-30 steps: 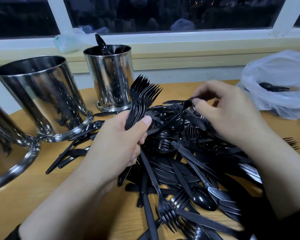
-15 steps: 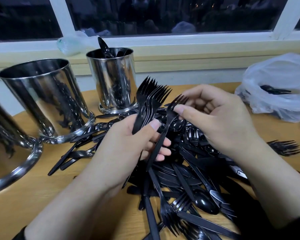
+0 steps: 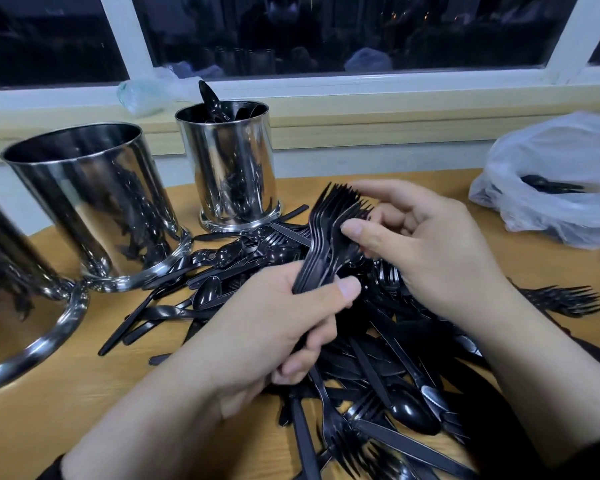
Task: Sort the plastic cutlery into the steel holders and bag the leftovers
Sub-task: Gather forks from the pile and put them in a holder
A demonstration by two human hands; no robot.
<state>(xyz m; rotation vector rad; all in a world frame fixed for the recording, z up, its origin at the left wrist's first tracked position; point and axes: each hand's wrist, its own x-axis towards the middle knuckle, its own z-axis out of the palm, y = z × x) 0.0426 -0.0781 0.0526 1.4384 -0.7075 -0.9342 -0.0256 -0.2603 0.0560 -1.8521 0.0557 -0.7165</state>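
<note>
Our left hand (image 3: 267,327) curls its grip round a bundle of forks (image 3: 326,237), tines up; our right hand (image 3: 426,247) pinches the tines with thumb and fingers.

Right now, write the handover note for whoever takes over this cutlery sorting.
Left hand: grips a bunch of black forks, tines up.
Right hand: thumb and fingers on the top fork of that bunch, setting it in line.
Things: mixed cutlery pile on the table. Small holder at the back has spoons in it. Middle holder and near-left holder: contents not visible. Plastic bag far right holds a few pieces. A few forks lie apart at right.
Done: some spoons sorted, some pieces bagged, forks gathered.
Left: place the forks in a holder, sort the pile, bag leftovers.
</note>
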